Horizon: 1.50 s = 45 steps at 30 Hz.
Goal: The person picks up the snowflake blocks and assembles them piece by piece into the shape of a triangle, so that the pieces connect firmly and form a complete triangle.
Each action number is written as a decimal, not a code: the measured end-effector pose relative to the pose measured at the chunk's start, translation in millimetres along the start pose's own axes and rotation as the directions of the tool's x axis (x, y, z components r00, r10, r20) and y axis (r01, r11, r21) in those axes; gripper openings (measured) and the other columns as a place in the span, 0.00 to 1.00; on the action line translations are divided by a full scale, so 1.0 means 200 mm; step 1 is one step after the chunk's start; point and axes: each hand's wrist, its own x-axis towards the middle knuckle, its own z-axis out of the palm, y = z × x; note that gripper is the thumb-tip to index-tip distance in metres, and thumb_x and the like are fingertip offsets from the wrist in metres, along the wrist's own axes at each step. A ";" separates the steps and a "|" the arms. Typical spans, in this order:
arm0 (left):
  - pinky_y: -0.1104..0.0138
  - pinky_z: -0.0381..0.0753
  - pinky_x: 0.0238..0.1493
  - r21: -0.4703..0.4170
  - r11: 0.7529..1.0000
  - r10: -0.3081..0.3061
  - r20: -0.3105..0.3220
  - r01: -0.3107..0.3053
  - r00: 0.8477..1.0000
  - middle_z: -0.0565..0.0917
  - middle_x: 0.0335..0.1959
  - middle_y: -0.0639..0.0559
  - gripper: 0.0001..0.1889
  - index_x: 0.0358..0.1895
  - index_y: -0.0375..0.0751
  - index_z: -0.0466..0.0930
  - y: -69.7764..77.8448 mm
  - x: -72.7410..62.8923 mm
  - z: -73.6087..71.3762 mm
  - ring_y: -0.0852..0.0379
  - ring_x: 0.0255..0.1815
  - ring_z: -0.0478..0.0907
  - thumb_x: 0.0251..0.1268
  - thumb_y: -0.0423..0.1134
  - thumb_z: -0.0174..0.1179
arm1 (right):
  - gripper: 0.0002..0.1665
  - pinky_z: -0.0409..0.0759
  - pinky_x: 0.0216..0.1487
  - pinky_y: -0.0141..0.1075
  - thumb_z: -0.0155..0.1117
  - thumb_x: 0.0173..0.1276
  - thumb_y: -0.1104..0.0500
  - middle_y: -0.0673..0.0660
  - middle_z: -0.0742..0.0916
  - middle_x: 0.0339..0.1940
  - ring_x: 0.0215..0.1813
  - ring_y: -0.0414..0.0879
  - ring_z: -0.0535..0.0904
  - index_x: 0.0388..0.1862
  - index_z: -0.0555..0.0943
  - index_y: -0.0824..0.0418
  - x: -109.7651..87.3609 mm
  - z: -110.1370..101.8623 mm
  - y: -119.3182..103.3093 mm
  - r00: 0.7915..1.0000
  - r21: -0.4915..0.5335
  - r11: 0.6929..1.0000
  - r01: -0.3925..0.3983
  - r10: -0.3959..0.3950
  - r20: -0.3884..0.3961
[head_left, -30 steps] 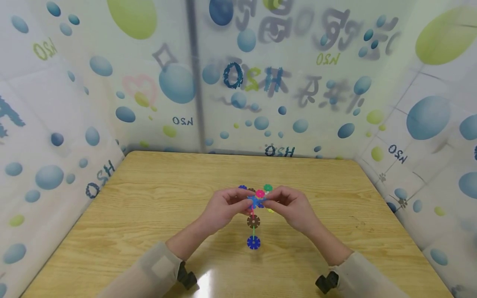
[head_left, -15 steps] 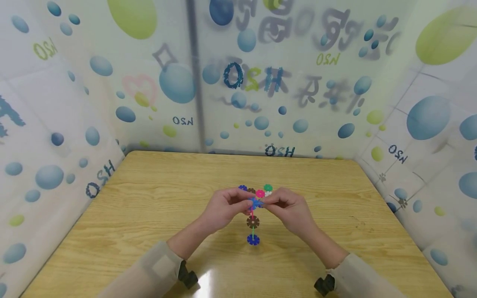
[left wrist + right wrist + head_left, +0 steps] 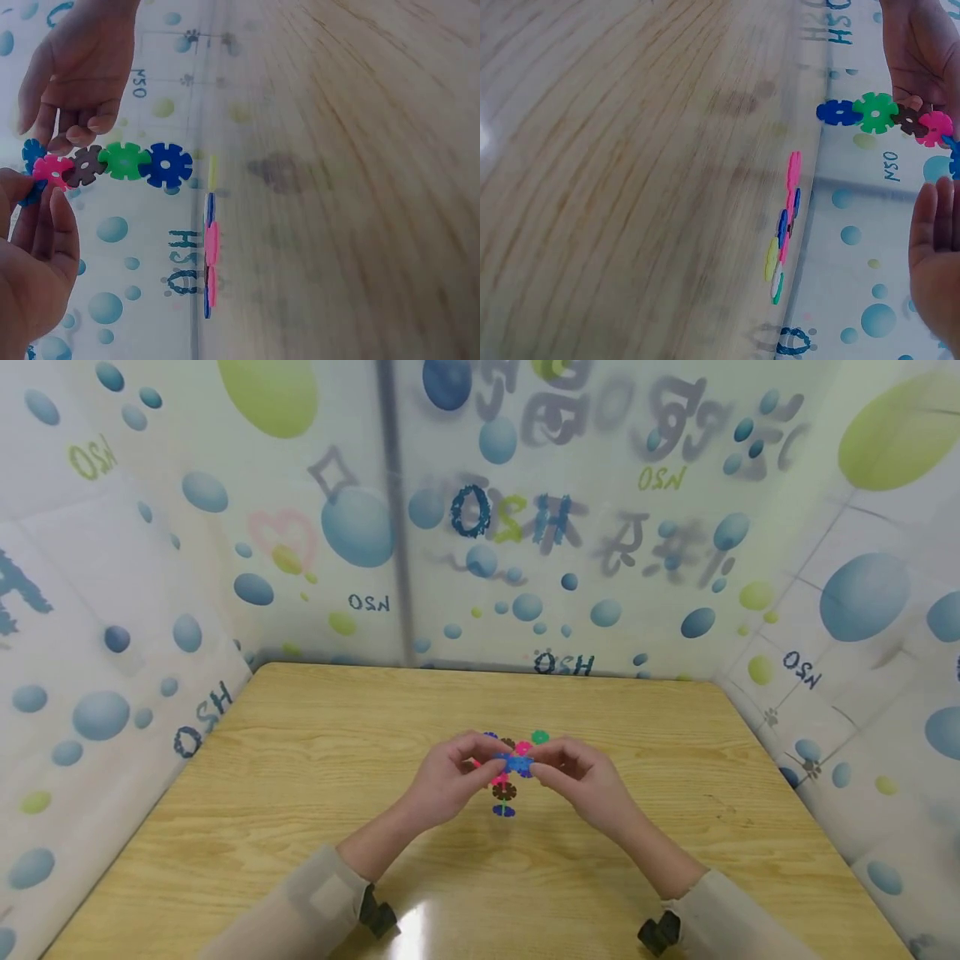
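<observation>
A chain of slotted plastic snowflake discs hangs between my hands above the table. At its top my left hand (image 3: 450,781) pinches a light blue snowflake disc (image 3: 516,764) between thumb and fingers. My right hand (image 3: 588,781) pinches the same blue part from the other side, its contact partly hidden. Below run a pink disc (image 3: 54,172), a brown disc (image 3: 86,166), a green disc (image 3: 124,161) and a dark blue disc (image 3: 166,166) at the free end. Both wrist views show this chain sideways, clear of the tabletop.
Flat on the wooden table (image 3: 300,735), behind my hands, lie more joined discs, among them a green disc (image 3: 540,737) and a pink disc (image 3: 793,171). My hands cover part of them. Patterned walls (image 3: 315,527) border the table at the back and sides.
The chain's free end has swung up and away from me, so its discs look tilted and closer to my hands. My right hand has shifted slightly; both hands stay at the blue part.
</observation>
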 end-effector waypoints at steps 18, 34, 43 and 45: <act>0.69 0.90 0.55 0.064 0.998 -0.018 0.027 0.016 0.999 0.83 0.55 0.51 0.20 0.63 0.49 0.90 0.00 0.01 0.00 0.52 0.55 0.83 0.70 0.41 0.78 | 0.09 0.88 0.48 0.33 0.74 0.78 0.56 0.59 0.91 0.51 0.46 0.46 0.86 0.53 0.91 0.58 0.00 0.00 0.00 0.999 0.023 0.999 -0.039 0.039 0.009; 0.69 0.89 0.52 0.100 0.995 -0.013 0.036 0.009 0.999 0.83 0.53 0.51 0.18 0.61 0.50 0.90 0.03 0.02 -0.01 0.52 0.54 0.82 0.71 0.43 0.77 | 0.11 0.90 0.53 0.36 0.73 0.79 0.55 0.58 0.91 0.53 0.50 0.49 0.88 0.54 0.90 0.58 0.02 0.00 -0.02 0.999 0.036 0.999 -0.032 0.031 0.034; 0.68 0.90 0.53 0.005 0.997 -0.077 -0.012 0.077 0.997 0.85 0.58 0.50 0.16 0.61 0.48 0.90 0.00 0.02 -0.04 0.53 0.54 0.84 0.73 0.41 0.76 | 0.15 0.90 0.53 0.47 0.69 0.83 0.51 0.62 0.91 0.53 0.51 0.63 0.87 0.57 0.89 0.58 0.08 -0.01 0.06 0.992 -0.089 0.989 -0.122 0.125 0.033; 0.67 0.91 0.53 -0.012 0.997 -0.082 -0.014 0.082 0.997 0.85 0.57 0.48 0.16 0.61 0.47 0.90 0.00 0.02 -0.05 0.53 0.53 0.86 0.73 0.40 0.75 | 0.14 0.89 0.52 0.46 0.69 0.83 0.52 0.61 0.92 0.53 0.51 0.59 0.87 0.58 0.89 0.57 0.10 -0.01 0.08 0.989 -0.152 0.981 -0.122 0.134 0.070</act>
